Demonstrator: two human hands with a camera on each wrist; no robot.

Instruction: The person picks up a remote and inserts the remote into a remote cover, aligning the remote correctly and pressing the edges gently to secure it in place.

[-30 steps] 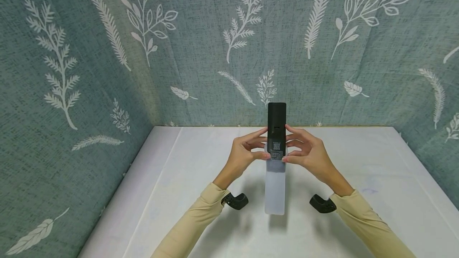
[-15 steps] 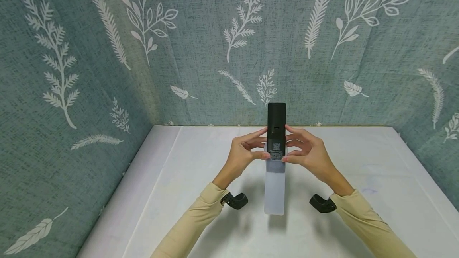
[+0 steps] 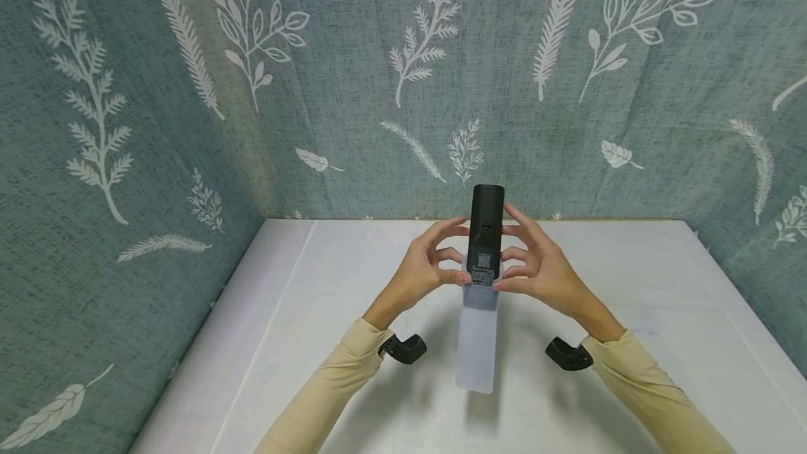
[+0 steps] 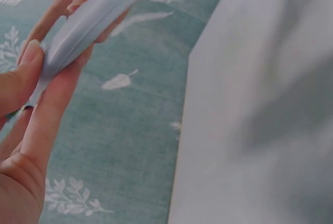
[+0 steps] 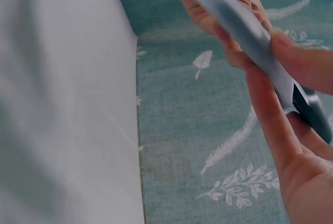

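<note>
A black remote control (image 3: 485, 230), its back with a QR-code label facing up, sits with its lower end in the mouth of a translucent whitish sleeve (image 3: 477, 352). The sleeve's flat lower part hangs toward me above the table. My left hand (image 3: 421, 265) pinches the left edge near the sleeve's mouth, thumb on top and fingers beneath. On the opposite edge my right hand (image 3: 543, 268) does the same, its index finger extended beside the remote. The left wrist view shows the sleeve (image 4: 86, 31) edge-on; in the right wrist view the remote's dark end (image 5: 312, 110) sticks out past the sleeve.
A white-covered table (image 3: 302, 342) lies below the hands. Green leaf-patterned cloth (image 3: 353, 90) rises behind it and along both sides. Each wrist carries a black strapped device, the left one (image 3: 406, 349) and the right one (image 3: 567, 354).
The remote and sleeve have tilted slightly, the sleeve's lower end swinging left and toward me. My right index finger has lifted a little off the remote's side. Both hands keep their hold.
</note>
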